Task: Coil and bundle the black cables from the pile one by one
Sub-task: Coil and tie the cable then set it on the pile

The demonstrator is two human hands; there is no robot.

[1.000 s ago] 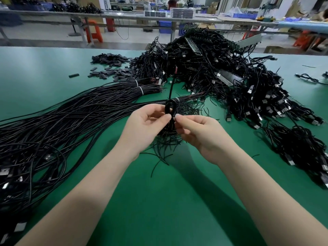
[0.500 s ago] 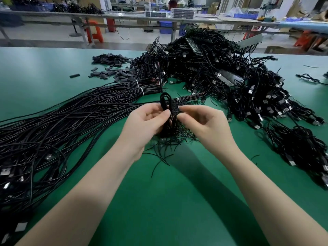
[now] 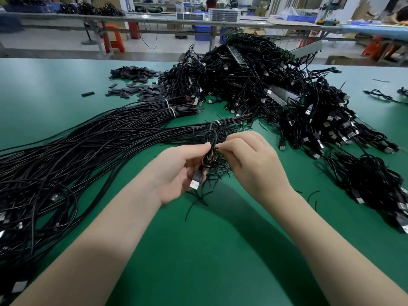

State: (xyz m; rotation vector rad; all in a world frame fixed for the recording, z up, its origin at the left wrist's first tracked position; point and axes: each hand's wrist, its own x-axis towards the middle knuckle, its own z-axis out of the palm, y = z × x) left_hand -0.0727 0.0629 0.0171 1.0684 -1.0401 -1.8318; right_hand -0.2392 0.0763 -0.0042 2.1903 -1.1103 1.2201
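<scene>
Coiled black cable point(image 3: 210, 151) pinched between left hand point(image 3: 176, 171) and right hand point(image 3: 249, 160) fingers.

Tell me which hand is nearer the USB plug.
Left. The left hand has the USB plug hanging against its palm; the right hand pinches the coil higher up, to the plug's right.

Green surface point(image 3: 66, 89) bears flat black sleeves point(image 3: 132, 74) scattered at far left. Beyond: long benches point(image 3: 154, 18), orange stools point(image 3: 113, 40), blue bins point(image 3: 202, 32), stacked trays point(image 3: 223, 14).

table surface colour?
Green table, plain, no pattern. Head view, the only one.
</scene>
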